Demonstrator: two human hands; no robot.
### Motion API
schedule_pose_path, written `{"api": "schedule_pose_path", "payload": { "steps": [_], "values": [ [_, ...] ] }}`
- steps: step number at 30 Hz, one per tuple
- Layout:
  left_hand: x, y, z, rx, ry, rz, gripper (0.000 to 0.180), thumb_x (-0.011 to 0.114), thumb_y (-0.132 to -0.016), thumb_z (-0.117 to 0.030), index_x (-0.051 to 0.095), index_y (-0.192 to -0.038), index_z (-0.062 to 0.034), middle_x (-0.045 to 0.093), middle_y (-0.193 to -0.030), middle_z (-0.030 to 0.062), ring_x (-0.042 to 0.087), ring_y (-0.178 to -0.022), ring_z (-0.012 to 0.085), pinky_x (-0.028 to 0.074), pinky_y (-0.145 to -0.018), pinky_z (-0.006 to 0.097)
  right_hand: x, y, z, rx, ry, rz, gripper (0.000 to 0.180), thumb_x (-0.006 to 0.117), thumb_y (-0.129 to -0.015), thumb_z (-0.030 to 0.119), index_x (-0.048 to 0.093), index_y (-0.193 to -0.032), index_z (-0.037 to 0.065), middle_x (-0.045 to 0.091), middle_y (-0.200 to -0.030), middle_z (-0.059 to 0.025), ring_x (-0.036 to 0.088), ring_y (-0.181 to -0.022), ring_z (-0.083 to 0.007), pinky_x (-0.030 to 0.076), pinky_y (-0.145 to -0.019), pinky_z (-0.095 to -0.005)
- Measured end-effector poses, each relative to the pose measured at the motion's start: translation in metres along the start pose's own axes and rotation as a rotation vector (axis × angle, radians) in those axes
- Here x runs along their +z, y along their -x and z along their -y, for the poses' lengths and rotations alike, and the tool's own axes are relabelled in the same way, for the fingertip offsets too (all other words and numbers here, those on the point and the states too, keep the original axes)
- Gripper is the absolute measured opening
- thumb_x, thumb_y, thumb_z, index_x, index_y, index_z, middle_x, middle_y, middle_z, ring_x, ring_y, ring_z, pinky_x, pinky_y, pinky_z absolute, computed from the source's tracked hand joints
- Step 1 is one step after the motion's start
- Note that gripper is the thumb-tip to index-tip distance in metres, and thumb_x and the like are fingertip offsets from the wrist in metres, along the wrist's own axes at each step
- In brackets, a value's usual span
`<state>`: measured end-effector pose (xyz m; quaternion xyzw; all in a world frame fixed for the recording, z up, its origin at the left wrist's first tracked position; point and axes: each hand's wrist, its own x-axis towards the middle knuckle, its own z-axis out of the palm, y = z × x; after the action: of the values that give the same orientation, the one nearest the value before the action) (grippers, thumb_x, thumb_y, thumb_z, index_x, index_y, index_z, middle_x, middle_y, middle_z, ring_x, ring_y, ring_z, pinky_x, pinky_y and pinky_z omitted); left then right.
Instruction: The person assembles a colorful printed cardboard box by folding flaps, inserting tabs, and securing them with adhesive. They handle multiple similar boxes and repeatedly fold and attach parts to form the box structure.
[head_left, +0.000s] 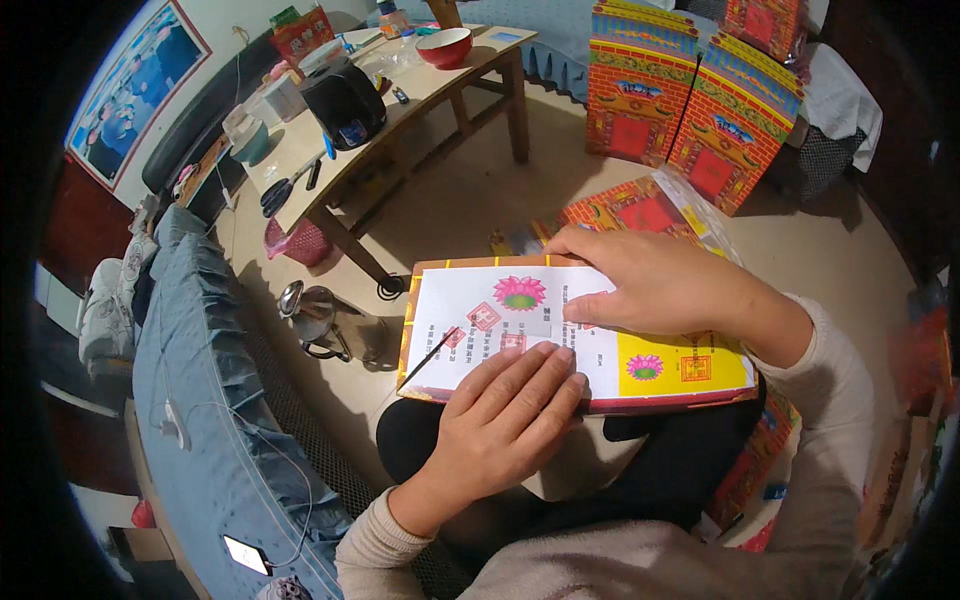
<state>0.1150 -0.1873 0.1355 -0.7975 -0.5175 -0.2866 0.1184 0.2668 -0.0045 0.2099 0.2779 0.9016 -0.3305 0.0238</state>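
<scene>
A lap [690, 460] bears a paper-covered panel [605, 352], the table [430, 90] a red bowl [444, 48]

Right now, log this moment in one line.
board: over lap | left fingers: on white sheet | right fingers: at board's far edge

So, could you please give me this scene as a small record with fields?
left hand: fingers flat on white printed paper
right hand: thumb on the paper, other fingers toward the far edge
beside white: yellow paper
underneath: brick-patterned piece, across the lap
table: red bowl, scissors
floor: metal jug
upper right: upright brick-patterned boxes
</scene>
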Motion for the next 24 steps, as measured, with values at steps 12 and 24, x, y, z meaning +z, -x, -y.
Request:
{"api": "schedule_pose_path", "payload": {
  "steps": [12, 24],
  "values": [
    [-0.002, 0.0, -0.009, -0.087, -0.012, 0.029, 0.043, 0.079, -0.08, -0.029, 0.068, -0.118, -0.0122, 0.068, -0.128, 0.0095, 0.06, -0.126, 0.0296, 0.036, -0.111, 0.046, 0.001, 0.004, -0.005, -0.049, -0.143, -0.006, 0.046, 0.062, -0.089, 0.021, 0.054, -0.13, 0.003, 0.069, -0.106, -0.022, 0.069, -0.087, -0.0316, 0.053, -0.076, -0.0393],
    [-0.005, 0.001, -0.016, -0.145, -0.026, 0.038, 0.042, 0.078, -0.082, -0.033, 0.069, -0.119, -0.0133, 0.068, -0.126, 0.0088, 0.059, -0.126, 0.0296, 0.034, -0.112, 0.046, 0.002, 0.006, -0.006, -0.062, -0.137, 0.0, 0.047, 0.064, -0.088, 0.022, 0.053, -0.13, 0.003, 0.068, -0.105, -0.0228, 0.069, -0.089, -0.0328, 0.053, -0.077, -0.0414]
  ]
}}
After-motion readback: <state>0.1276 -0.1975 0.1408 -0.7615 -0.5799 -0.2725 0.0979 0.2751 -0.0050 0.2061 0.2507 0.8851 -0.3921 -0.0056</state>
